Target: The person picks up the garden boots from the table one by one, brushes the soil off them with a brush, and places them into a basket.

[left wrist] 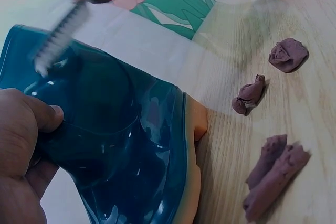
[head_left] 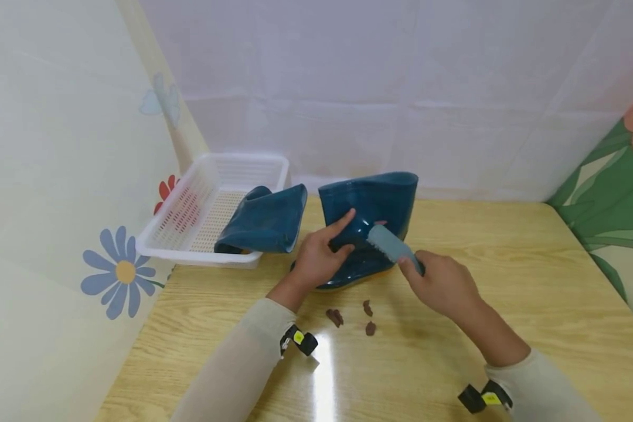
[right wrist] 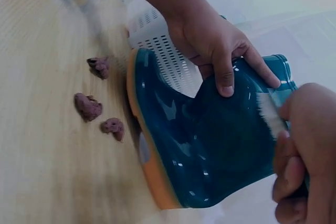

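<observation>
A glossy dark teal rain boot [head_left: 369, 258] with an orange-tan sole stands on the table, toe to the left. My left hand [head_left: 319, 255] grips it around the ankle and shaft, thumb and index finger on the near side, other fingers partly hidden. In my right hand [head_left: 445, 284] is a blue-grey scrub brush [head_left: 390, 243], held by the handle, its pale bristles against or close to the shaft. A small pinkish-brown patch [head_left: 381, 223] shows beside the brush head. In the left wrist view the brush is blurred.
A white perforated plastic basket [head_left: 153, 249] stands at the left, with a second teal boot [head_left: 269, 220] lying in it, its shaft over the rim. Several brown clay-like lumps [head_left: 370, 328] lie on the wooden table [head_left: 506, 264] in front of the standing boot. A white-covered wall rises behind.
</observation>
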{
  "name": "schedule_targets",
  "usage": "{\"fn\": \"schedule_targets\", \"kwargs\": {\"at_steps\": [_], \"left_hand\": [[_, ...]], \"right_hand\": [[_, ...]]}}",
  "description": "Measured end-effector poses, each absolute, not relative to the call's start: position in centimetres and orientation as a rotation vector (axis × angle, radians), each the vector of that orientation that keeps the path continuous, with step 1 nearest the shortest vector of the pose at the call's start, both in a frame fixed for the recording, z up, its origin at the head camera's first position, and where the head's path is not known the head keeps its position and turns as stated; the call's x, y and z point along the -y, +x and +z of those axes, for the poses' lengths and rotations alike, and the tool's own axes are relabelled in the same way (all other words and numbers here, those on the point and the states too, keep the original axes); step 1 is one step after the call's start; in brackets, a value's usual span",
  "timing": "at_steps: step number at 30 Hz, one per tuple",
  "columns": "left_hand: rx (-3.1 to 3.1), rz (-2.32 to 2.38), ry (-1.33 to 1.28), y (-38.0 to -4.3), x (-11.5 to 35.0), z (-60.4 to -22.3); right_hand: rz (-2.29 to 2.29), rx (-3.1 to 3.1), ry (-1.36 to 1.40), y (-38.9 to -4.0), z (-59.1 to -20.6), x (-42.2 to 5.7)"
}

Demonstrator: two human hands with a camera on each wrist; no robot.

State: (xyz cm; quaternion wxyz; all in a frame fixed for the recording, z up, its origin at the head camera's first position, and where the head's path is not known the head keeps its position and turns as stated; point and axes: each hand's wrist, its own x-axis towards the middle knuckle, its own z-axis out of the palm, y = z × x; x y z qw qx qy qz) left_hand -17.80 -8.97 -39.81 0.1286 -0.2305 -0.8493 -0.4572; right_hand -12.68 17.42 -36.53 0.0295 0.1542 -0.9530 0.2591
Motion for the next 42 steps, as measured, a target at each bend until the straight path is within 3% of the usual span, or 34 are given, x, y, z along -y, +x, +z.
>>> {"fn": "schedule_targets", "kwargs": {"at_steps": [8, 22, 33, 42], "left_hand": [[2.464, -1.344, -0.669, -17.9, 9.1, -40.0], [2.488, -1.363, -0.708, -17.7, 9.2, -40.0], [2.402, -1.326, -0.941, -17.1, 9.4, -39.9], [2.417, -1.327, -1.043, -15.9, 9.9, -40.0]], "right_hand": [[0.726, 3.001, 0.686, -12.3, -37.4, -17.8], [0.791, 2.855, 0.473, -12.0, -37.1, -18.6], [0.652, 2.942, 0.706, -11.3, -38.6, -20.9], [0.569, 3.098, 0.633, -11.2, -40.2, -23.2]]}}
